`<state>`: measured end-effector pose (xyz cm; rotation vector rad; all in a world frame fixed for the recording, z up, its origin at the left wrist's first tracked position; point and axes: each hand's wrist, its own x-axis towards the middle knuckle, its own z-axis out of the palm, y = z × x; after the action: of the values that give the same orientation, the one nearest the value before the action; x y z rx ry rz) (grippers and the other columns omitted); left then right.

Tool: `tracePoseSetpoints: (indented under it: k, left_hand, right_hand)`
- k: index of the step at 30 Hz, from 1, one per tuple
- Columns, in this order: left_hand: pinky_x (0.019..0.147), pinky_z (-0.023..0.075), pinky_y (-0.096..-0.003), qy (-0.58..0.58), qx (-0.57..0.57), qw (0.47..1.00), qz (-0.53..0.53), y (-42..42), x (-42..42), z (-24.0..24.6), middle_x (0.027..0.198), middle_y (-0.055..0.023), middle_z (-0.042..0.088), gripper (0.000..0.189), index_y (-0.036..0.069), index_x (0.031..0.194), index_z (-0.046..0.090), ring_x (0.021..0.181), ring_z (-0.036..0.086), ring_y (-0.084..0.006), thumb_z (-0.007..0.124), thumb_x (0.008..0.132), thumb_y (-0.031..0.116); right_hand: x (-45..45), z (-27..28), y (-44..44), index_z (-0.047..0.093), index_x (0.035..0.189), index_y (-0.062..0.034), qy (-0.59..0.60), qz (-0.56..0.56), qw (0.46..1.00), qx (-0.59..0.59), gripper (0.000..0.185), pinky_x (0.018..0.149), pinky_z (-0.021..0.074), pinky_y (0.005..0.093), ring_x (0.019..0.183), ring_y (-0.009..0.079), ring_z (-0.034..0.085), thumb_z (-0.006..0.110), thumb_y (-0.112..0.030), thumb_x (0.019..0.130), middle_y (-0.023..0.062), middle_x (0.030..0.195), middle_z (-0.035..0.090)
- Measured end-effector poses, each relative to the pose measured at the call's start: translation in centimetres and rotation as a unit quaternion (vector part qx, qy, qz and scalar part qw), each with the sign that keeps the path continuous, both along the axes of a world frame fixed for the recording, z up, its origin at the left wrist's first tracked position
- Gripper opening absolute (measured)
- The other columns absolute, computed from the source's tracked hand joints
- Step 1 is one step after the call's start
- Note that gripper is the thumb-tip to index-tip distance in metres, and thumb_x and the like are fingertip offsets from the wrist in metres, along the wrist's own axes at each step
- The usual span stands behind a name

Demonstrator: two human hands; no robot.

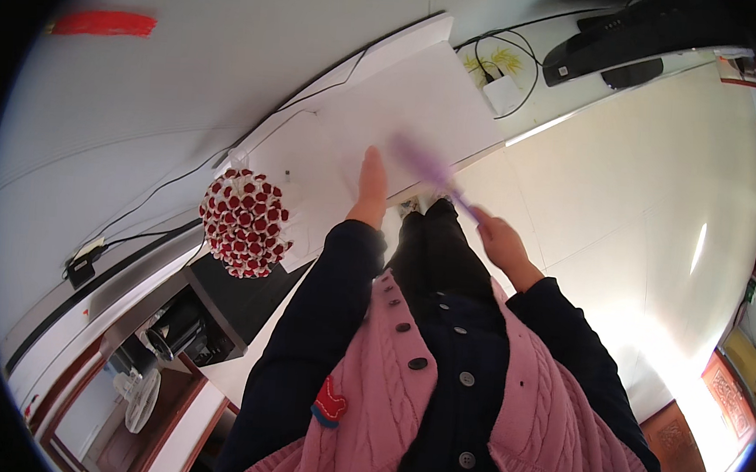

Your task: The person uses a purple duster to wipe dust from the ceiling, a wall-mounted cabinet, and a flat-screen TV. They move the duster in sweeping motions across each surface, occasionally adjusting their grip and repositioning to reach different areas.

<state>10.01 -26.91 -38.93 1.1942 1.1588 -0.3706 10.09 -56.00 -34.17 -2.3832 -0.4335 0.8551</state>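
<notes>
My right hand [501,242] is closed around the thin handle of a purple duster [422,163], whose head is blurred over the white cabinet top [427,95]. To the left of the duster, my left hand [371,186] is held out above the same white surface, seen edge-on with the thumb side up; nothing shows in it. A round bunch of dark red and white artificial flowers [245,223] stands at the left end of the white top.
Beyond the white top, a white box with plugged-in cables [503,95] and a black device [601,48] sit near the wall. Black cables run along the wall. A white fan [143,400] and a dark open cabinet [197,325] are at lower left.
</notes>
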Motion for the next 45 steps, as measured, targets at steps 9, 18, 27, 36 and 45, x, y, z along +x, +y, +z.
tracePoseSetpoints:
  k: [9, 18, 27, 36, 45]
  left_hand:
    - [0.114, 0.0288, -0.0344, 0.006, 0.012, 1.0, 0.027, -1.5, 0.9, 0.5, 0.15, -0.0139, 0.042, 0.066, 0.0, 0.148, 0.036, 0.139, 0.037, -0.0243, 0.032, 0.104, 0.049]
    - [0.107, 0.0307, -0.0522, 0.041, -0.028, 0.999, -0.02, -0.5, -1.3, -2.7, 0.156, -0.0012, 0.031, 0.082, 0.021, 0.155, 0.026, 0.141, 0.03, -0.0248, 0.035, 0.092, 0.072]
    - [0.107, 0.0319, -0.0539, 0.038, -0.008, 0.999, -0.035, -0.7, -2.7, -2.3, 0.154, -0.004, 0.034, 0.083, 0.018, 0.154, 0.027, 0.139, 0.034, -0.029, 0.035, 0.091, 0.073]
    - [0.109, 0.032, -0.0501, 0.005, 0.034, 0.999, -0.027, -0.8, -2.2, -1.7, 0.154, -0.0106, 0.035, 0.078, 0.01, 0.152, 0.031, 0.139, 0.035, -0.0306, 0.037, 0.096, 0.065]
    - [0.112, 0.0317, -0.0375, -0.048, 0.106, 0.992, -0.043, 0.2, -2.6, -5.4, 0.149, -0.0154, 0.043, 0.072, -0.002, 0.145, 0.039, 0.137, 0.04, -0.029, 0.03, 0.102, 0.055]
  right_hand:
    - [-3.1, -0.1, -2.6, 0.044, 0.142, -0.0144, 0.058, 0.011, 0.998, -0.028, 0.046, 0.077, 0.0484, 0.0501, 0.088, 0.0414, 0.062, 0.051, -0.017, 0.096, 0.0232, 0.093, 0.064]
    - [-5.6, -0.6, -4.2, 0.045, 0.143, -0.0193, 0.029, -0.039, 0.996, -0.076, 0.048, 0.075, 0.0484, 0.0489, 0.087, 0.0395, 0.062, 0.052, -0.016, 0.095, 0.021, 0.096, 0.065]
    - [-7.0, -1.3, -3.4, 0.05, 0.136, -0.0214, 0.031, -0.029, 0.999, -0.023, 0.042, 0.078, 0.0498, 0.0497, 0.091, 0.0409, 0.062, 0.051, -0.019, 0.095, 0.0224, 0.091, 0.063]
    - [-6.4, -3.1, -2.2, 0.048, 0.138, -0.0179, 0.004, -0.235, 0.972, 0.009, 0.042, 0.079, 0.0482, 0.0531, 0.091, 0.044, 0.062, 0.049, -0.02, 0.096, 0.0243, 0.098, 0.066]
    - [-8.9, -2.4, -0.4, 0.054, 0.134, -0.0249, 0.036, -0.122, 0.992, -0.013, 0.039, 0.081, 0.0502, 0.0464, 0.093, 0.0377, 0.062, 0.053, -0.02, 0.095, 0.0181, 0.096, 0.065]
